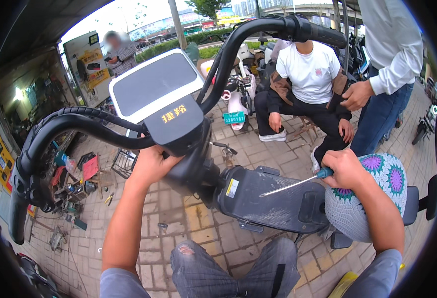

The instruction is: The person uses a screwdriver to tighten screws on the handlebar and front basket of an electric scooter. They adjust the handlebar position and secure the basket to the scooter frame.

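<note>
My right hand [346, 171] is closed around the blue handle of a screwdriver [290, 186]. Its long metal shaft points left, above the black footboard [265, 208] of an electric scooter. Close to that hand is the scooter's seat, under a grey crocheted cover [350, 221] with purple and green flowers. My left hand [154, 166] grips the black steering column cover [176, 124] from below, thumb in front; its other fingers are partly hidden. Above it sit the white-framed display [156, 84] and the curved black handlebar [226, 59].
A seated person in a white T-shirt [310, 74] and a standing person in a pale shirt [395, 54] are beyond the scooter. Tools and parts [77, 186] lie at left on the brick paving [144, 243]. Pliers [109, 198] rest there too. Other scooters [240, 94] stand behind.
</note>
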Demonstrator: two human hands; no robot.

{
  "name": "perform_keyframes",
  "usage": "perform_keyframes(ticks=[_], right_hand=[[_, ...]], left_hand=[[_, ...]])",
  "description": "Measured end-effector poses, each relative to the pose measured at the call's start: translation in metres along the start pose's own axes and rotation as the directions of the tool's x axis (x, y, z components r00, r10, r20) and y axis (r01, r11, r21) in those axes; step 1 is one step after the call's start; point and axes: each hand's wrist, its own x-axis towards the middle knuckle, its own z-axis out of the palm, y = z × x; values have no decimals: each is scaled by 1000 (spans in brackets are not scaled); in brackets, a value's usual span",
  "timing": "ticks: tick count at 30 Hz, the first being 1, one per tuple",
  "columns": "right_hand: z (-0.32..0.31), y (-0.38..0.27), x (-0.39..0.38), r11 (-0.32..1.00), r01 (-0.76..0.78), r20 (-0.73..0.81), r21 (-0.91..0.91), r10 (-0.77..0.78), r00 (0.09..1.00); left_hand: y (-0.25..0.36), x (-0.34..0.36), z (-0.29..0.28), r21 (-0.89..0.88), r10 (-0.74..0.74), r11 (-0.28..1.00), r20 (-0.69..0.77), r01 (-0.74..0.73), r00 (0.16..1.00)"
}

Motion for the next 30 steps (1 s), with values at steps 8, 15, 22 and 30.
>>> perform_keyframes(ticks=[8, 15, 22, 30], right_hand=[[-2, 0, 0, 1000, 7, 9, 15, -7, 1000], [-1, 0, -1, 1000, 2, 5, 26, -2, 1000], [-2, 3, -3, 998, 7, -43, 65, -4, 999], [-1, -17, 20, 977, 214, -57, -15, -215, 975]], left_hand=[[-12, -7, 4, 81, 150, 987, -134, -140, 980], [-27, -12, 4, 33, 93, 996, -148, -89, 985], [-20, -15, -10, -256, -96, 960, 79, 113, 992], [-29, -10, 12, -378, -274, 910, -232, 173, 933]])
